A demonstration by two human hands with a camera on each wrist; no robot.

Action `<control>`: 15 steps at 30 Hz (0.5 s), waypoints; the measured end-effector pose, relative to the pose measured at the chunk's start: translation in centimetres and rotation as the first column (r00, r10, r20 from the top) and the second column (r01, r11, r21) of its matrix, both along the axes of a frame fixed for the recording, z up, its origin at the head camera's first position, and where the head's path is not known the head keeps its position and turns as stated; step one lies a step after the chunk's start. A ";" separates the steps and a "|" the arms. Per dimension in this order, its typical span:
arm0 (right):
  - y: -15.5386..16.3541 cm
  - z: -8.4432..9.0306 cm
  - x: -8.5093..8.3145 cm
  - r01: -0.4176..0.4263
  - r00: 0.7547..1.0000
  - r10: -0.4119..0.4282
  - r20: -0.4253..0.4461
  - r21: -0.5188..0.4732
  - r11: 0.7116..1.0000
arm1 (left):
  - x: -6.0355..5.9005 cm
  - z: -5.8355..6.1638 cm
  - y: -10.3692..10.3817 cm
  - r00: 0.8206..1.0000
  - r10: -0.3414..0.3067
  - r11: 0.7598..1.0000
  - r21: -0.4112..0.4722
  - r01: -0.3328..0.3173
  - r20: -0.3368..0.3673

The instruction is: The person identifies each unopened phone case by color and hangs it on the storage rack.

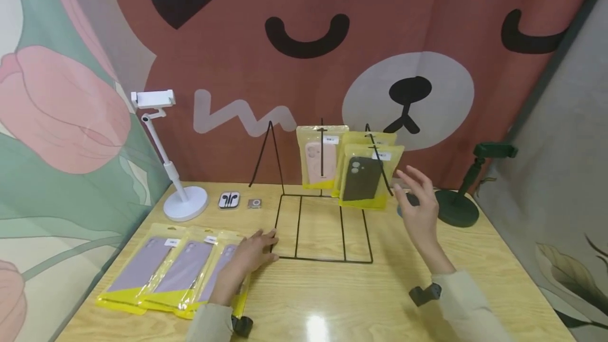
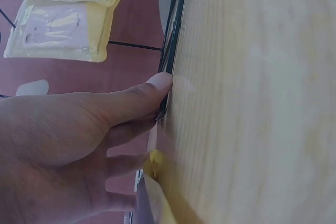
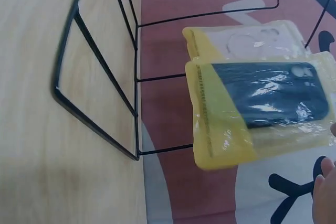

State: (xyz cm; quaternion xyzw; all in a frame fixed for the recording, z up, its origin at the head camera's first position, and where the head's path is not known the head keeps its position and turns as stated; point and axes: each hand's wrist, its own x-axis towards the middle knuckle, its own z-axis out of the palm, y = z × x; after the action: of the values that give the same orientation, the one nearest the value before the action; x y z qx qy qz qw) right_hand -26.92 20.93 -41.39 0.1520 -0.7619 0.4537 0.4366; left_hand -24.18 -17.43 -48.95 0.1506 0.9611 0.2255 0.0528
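Packets (image 1: 361,181) are hung on the rack (image 1: 323,259), lilac ones (image 1: 185,265) laid on the worktop (image 1: 370,300); rack touched by relaxed left hand (image 1: 249,255), right hand (image 1: 420,212) spread, empty. Loading seems underway; another packet is likely needed.

White labels (image 1: 172,243) on packets (image 1: 139,266), lettering illegible

Pale wood-grain worktop (image 1: 304,294), bearing one black wire rack (image 1: 298,226) and three yellow-and-clear plastic pouches (image 1: 182,268). Also white round-based stand (image 1: 186,203), dark-green round-based stand (image 1: 457,212), square earphone box (image 1: 229,200).

right hand (image 3: 325,192) by dark case (image 3: 270,94) | pale case (image 3: 252,43) behind | black rack (image 3: 136,115)
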 end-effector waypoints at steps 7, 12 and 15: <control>0.4 -0.6 3.2 -0.034 0.996 0.034 -0.087 0.005 0.999 | 0.0 0.0 0.0 1.000 -0.001 1.000 -0.003 0.001 -0.001; -0.3 -1.7 5.8 -0.140 0.990 0.136 0.039 0.166 0.976 | 0.1 0.1 0.1 1.000 0.003 1.000 0.006 -0.003 0.012; -1.2 -2.5 7.1 -0.247 0.946 0.165 0.280 0.290 0.925 | 0.1 0.2 0.0 1.000 0.003 1.000 0.008 -0.003 0.013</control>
State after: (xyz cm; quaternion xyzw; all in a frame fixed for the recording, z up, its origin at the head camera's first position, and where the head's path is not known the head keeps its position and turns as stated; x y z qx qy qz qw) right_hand -19.79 19.70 -43.87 0.2423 -0.8541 0.3827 0.2556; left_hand -24.03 -17.40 -48.73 0.1481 0.9600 0.2302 0.0582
